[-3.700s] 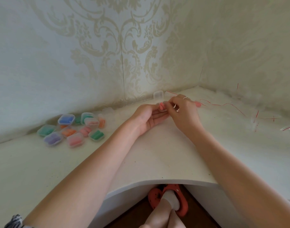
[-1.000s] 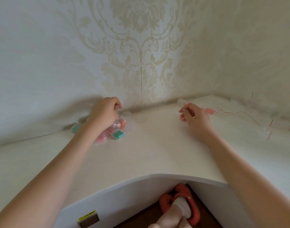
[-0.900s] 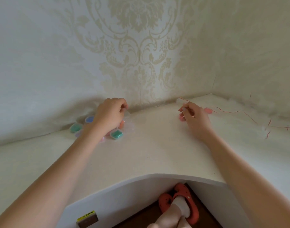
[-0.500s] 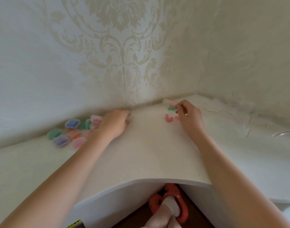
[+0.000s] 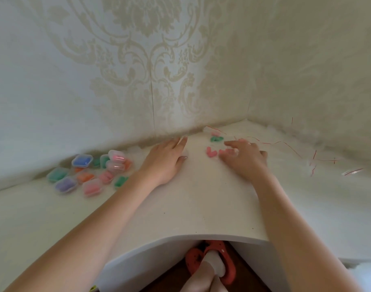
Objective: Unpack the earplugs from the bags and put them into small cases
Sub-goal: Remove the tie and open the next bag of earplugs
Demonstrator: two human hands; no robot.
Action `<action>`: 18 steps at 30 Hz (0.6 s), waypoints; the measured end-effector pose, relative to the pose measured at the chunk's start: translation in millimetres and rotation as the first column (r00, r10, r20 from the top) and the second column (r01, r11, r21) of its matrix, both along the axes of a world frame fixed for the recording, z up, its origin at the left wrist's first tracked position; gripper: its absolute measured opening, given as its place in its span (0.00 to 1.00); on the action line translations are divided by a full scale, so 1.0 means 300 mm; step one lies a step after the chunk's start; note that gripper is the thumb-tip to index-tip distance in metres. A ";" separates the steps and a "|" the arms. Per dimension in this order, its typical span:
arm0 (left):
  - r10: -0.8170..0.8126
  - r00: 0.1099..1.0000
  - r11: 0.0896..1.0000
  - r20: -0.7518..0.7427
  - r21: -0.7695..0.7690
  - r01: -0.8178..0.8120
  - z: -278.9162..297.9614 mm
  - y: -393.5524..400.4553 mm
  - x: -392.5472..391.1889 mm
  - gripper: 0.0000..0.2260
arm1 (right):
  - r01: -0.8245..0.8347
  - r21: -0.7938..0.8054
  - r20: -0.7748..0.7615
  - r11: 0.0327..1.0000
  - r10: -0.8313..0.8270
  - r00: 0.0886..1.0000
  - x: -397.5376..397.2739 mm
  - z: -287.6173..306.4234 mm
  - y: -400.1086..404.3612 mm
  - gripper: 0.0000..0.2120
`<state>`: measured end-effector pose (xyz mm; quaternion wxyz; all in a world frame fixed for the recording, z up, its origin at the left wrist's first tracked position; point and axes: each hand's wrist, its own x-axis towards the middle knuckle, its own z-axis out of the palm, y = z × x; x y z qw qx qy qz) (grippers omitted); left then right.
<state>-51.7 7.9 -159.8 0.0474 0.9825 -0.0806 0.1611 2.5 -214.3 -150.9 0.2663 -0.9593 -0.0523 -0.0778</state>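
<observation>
While flat, pink earplugs (image 5: 211, 152) V-splayed.

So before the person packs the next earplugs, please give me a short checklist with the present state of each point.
1. Loose earplugs within reach: ok. Pink earplugs lie on the desk just left of the right hand; green earplugs lie behind them.
2. Right hand free: ok, fingers spread over the desk, nothing seen held.
3. Left hand free: ok, it rests flat on the desk.
4. Empty case ready: cannot tell. Something clear may lie under the left fingertips, blurred.
5. Filled cases out of the way: ok, grouped far left by the wall.
6. Opened bags apart from the work spot: ok, they lie to the right.
</observation>
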 end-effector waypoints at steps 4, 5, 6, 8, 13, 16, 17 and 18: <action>-0.042 0.983 0.972 0.177 -0.219 0.081 0.009 -0.021 -0.011 0.23 | -0.067 0.206 0.130 0.976 0.040 0.991 0.022 -0.012 0.001 0.15; -0.039 0.974 0.933 0.222 -0.341 0.115 0.014 -0.036 -0.017 0.21 | -0.108 0.327 0.185 0.939 0.049 0.982 0.016 -0.003 0.005 0.15; -0.025 0.969 0.866 0.247 -0.479 0.144 0.021 -0.053 -0.021 0.19 | -0.155 0.437 0.232 0.886 0.056 0.971 0.006 0.010 0.013 0.16; 0.001 0.972 0.622 0.233 -0.761 0.182 0.040 -0.090 -0.033 0.12 | -0.274 0.593 0.292 0.757 0.115 0.950 -0.028 0.039 0.043 0.19; -0.122 0.992 0.090 0.038 -0.995 0.049 0.050 -0.113 -0.039 0.07 | -0.505 0.531 0.244 0.681 0.448 0.860 -0.080 0.035 0.106 0.27; -0.067 0.997 0.023 0.036 -0.999 0.037 0.029 -0.096 -0.032 0.02 | -0.478 0.532 0.153 0.699 0.475 0.866 -0.076 0.032 0.106 0.29; -0.051 0.998 0.005 0.045 -0.999 0.045 0.027 -0.089 -0.030 0.02 | -0.426 0.561 0.115 0.710 0.443 0.889 -0.071 0.032 0.101 0.29; -0.041 0.998 -0.008 0.055 -0.998 0.055 0.026 -0.084 -0.026 0.03 | -0.355 0.614 0.073 0.705 0.397 0.915 -0.063 0.030 0.096 0.27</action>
